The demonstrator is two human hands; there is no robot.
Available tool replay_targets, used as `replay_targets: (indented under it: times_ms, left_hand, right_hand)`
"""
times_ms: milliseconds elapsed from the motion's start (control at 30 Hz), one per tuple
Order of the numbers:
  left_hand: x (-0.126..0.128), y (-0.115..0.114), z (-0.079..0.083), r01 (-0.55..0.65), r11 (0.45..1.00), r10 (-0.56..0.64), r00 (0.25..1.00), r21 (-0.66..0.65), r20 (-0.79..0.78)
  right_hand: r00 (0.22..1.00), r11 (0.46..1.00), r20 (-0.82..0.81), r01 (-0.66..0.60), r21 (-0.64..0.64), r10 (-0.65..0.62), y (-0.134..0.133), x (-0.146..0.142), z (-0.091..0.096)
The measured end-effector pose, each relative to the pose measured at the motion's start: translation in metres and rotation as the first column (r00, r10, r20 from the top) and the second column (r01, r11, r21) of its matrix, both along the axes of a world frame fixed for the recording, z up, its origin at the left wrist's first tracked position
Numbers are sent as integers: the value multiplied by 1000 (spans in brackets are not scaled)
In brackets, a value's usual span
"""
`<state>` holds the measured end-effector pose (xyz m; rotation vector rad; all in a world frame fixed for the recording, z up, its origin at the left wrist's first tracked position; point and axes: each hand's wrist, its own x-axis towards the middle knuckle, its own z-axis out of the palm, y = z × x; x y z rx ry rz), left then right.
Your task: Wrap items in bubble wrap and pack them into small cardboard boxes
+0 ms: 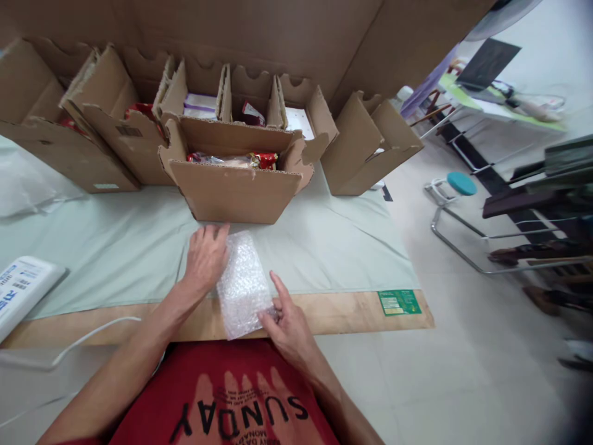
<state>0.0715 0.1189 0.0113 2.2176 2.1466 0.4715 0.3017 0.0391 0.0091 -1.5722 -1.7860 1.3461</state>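
Observation:
A clear bubble wrap bag (243, 281) lies flat in front of me, its lower end over the bare wooden strip at the table's front edge. At its upper left edge, my left hand (207, 256) rests palm down with fingers slightly bent, its thumb side against the wrap. My right hand (290, 324) is closed at the lower right edge, pinching the wrap between thumb and bent fingers while the index finger points forward. Whether anything is inside the wrap I cannot tell. Just beyond stands an open cardboard box (241, 191) holding red and clear packets.
Several open cardboard bins (111, 123) line the back, with a separate one (365, 148) at the right. A white device (28, 284) with a cable and a plastic bag (32, 182) lie left. A green card (399, 303) is on the front edge. A stool (461, 183) stands right.

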Motion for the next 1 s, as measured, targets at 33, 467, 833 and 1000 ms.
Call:
replay_targets:
  times_ms: [33, 467, 833, 1000]
  left_hand:
    - [2, -6, 0, 50, 998, -51, 998, 22, 36]
    - [-6, -120, -6, 460, 879, -474, 809, 129, 347]
    - [-3, -90, -8, 72, 953, 166, 688, -294, 706]
    - [2, -82, -7, 12, 941, 253, 640, -339, 726]
  right_hand:
    - [1000, 1000, -28, 7, -16, -7, -6, -2, -3]
    - [817, 839, -461, 49, -542, -346, 1, -6, -2]
    - [988, 967, -49, -132, 219, 146, 54, -5, -9]
    - [971, 803, 215, -212, 558, 107, 52, -9, -10]
